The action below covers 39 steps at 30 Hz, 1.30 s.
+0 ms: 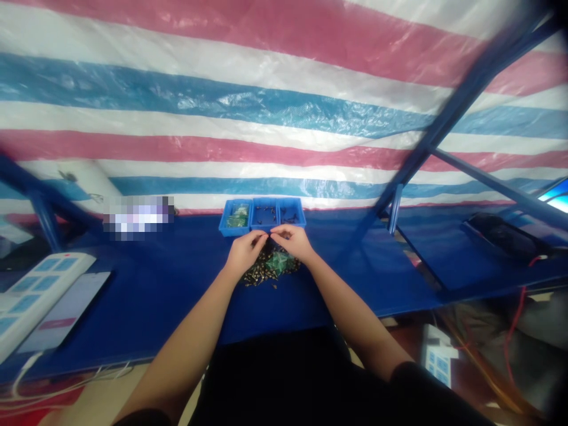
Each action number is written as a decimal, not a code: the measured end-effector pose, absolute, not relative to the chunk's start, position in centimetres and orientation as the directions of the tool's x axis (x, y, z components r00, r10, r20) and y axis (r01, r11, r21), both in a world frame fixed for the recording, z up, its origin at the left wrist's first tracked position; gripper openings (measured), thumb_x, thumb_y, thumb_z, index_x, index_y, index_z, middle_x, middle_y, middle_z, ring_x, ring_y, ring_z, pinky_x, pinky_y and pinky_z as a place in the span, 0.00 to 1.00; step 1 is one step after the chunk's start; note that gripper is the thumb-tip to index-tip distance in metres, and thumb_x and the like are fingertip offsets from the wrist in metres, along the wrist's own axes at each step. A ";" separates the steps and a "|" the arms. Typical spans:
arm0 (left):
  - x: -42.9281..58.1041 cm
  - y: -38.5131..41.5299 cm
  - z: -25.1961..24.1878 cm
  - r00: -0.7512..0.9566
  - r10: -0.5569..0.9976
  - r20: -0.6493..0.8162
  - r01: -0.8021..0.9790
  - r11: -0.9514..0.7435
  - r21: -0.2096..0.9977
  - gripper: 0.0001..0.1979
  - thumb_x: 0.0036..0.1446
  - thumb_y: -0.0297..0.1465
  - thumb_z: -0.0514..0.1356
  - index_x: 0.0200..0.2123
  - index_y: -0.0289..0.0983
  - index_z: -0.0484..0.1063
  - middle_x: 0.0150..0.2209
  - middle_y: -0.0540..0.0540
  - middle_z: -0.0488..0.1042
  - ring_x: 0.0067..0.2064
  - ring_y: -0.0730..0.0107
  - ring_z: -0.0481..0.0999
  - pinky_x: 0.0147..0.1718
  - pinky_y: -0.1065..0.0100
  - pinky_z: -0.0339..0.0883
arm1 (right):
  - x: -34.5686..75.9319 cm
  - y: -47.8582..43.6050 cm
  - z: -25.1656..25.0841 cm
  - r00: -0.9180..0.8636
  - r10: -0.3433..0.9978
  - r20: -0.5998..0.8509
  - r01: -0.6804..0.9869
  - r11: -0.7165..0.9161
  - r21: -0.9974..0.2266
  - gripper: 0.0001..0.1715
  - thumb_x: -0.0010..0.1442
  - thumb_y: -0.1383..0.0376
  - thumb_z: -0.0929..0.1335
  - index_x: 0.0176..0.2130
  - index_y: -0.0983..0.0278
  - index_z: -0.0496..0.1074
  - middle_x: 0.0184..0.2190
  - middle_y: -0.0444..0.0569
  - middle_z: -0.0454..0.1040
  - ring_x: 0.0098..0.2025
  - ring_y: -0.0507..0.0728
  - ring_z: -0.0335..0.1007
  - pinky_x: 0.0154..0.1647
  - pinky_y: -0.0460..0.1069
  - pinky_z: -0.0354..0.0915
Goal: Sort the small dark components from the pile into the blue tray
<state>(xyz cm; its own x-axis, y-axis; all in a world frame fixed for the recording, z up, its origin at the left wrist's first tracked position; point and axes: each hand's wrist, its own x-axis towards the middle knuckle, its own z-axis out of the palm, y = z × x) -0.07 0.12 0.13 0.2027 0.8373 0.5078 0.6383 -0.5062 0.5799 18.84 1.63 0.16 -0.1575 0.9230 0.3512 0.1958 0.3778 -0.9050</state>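
Head view: metal parts (270,267) lie below the left hand (245,252) and right hand (291,242).

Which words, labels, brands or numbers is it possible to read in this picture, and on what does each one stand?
No text is readable.
The power strip: blue panels, marks too blurred to read.
The screen: too blurred to read.
The pixelated patch: unreadable.

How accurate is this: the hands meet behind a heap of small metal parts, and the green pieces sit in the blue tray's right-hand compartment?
One slip: the head view shows the green pieces in the blue tray's left-hand compartment. The left hand and right hand meet behind the heap of small metal parts.
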 end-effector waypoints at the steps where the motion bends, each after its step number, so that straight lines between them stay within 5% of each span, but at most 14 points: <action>1: -0.1 0.1 0.1 0.200 0.836 0.512 0.638 -0.508 0.579 0.15 0.62 0.43 0.55 0.41 0.40 0.76 0.32 0.49 0.79 0.31 0.70 0.76 0.33 0.71 0.67 | 18.8 1.6 0.2 -0.159 0.924 0.349 0.193 0.376 -0.907 0.16 0.54 0.58 0.71 0.40 0.65 0.78 0.34 0.51 0.80 0.31 0.53 0.74 0.37 0.48 0.70; 7: 0.0 0.2 0.0 0.183 0.833 0.522 0.635 -0.505 0.584 0.16 0.62 0.42 0.55 0.46 0.40 0.75 0.29 0.50 0.77 0.29 0.72 0.75 0.34 0.71 0.68 | 19.2 2.3 0.0 -0.038 0.953 0.301 0.134 0.303 -0.943 0.16 0.51 0.58 0.72 0.37 0.66 0.78 0.33 0.51 0.80 0.33 0.54 0.75 0.37 0.48 0.72; 11: 0.0 0.3 -0.1 0.178 0.843 0.508 0.640 -0.491 0.590 0.15 0.62 0.41 0.54 0.45 0.40 0.75 0.31 0.50 0.77 0.30 0.71 0.75 0.33 0.71 0.68 | 20.1 3.5 -0.7 0.189 0.973 0.128 0.000 0.131 -0.991 0.20 0.50 0.57 0.73 0.39 0.68 0.77 0.27 0.50 0.79 0.28 0.54 0.75 0.32 0.49 0.73; 16: -0.1 0.3 -0.2 0.184 0.848 0.497 0.647 -0.485 0.589 0.15 0.63 0.39 0.54 0.44 0.41 0.76 0.34 0.49 0.79 0.30 0.71 0.76 0.33 0.71 0.68 | 20.6 4.2 -0.8 0.300 0.953 -0.029 -0.211 0.037 -0.977 0.21 0.49 0.61 0.74 0.40 0.70 0.75 0.34 0.55 0.79 0.32 0.57 0.78 0.31 0.49 0.75; 20: -0.1 0.3 -0.3 0.185 0.840 0.509 0.636 -0.498 0.589 0.15 0.63 0.40 0.53 0.44 0.40 0.76 0.35 0.48 0.79 0.31 0.70 0.77 0.35 0.71 0.69 | 20.4 4.0 -0.2 0.267 0.964 -0.004 -0.268 0.070 -0.961 0.26 0.52 0.60 0.74 0.48 0.70 0.72 0.44 0.58 0.77 0.37 0.58 0.79 0.34 0.50 0.76; 24: -0.1 0.3 -0.2 0.188 0.835 0.517 0.641 -0.503 0.580 0.15 0.63 0.39 0.53 0.44 0.40 0.76 0.35 0.48 0.79 0.31 0.70 0.77 0.34 0.71 0.69 | 20.6 3.6 0.0 0.131 0.984 0.122 -0.042 0.129 -0.991 0.22 0.56 0.57 0.70 0.46 0.68 0.74 0.37 0.53 0.79 0.29 0.54 0.77 0.28 0.47 0.72; 29: -0.2 0.3 -0.2 0.197 0.836 0.512 0.651 -0.502 0.569 0.15 0.63 0.39 0.53 0.44 0.40 0.76 0.36 0.48 0.80 0.33 0.69 0.77 0.35 0.70 0.69 | 21.0 2.5 0.1 -0.363 0.910 0.201 0.408 0.349 -0.844 0.13 0.51 0.57 0.72 0.36 0.63 0.80 0.26 0.45 0.78 0.26 0.51 0.71 0.29 0.45 0.66; 34: -0.2 0.3 -0.2 0.199 0.839 0.507 0.652 -0.500 0.570 0.14 0.63 0.39 0.53 0.43 0.41 0.76 0.37 0.48 0.80 0.33 0.69 0.78 0.35 0.70 0.69 | 20.8 1.9 0.4 -0.548 0.819 0.168 0.503 0.483 -0.717 0.16 0.44 0.59 0.77 0.36 0.61 0.81 0.28 0.45 0.78 0.28 0.51 0.71 0.31 0.45 0.63; 39: -0.2 0.3 -0.2 0.190 0.840 0.509 0.654 -0.495 0.573 0.14 0.63 0.38 0.54 0.43 0.41 0.76 0.38 0.48 0.80 0.34 0.69 0.78 0.36 0.70 0.69 | 20.4 2.2 0.0 -0.554 0.803 0.220 0.524 0.541 -0.658 0.05 0.53 0.64 0.72 0.32 0.62 0.81 0.29 0.47 0.79 0.30 0.52 0.72 0.34 0.46 0.65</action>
<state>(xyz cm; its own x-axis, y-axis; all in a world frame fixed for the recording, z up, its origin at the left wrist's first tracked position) -0.20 0.28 -0.16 0.1903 0.8396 0.5087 0.6535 -0.4951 0.5726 20.43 2.25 -0.02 -0.5536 0.8032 0.2200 0.5237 0.5412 -0.6579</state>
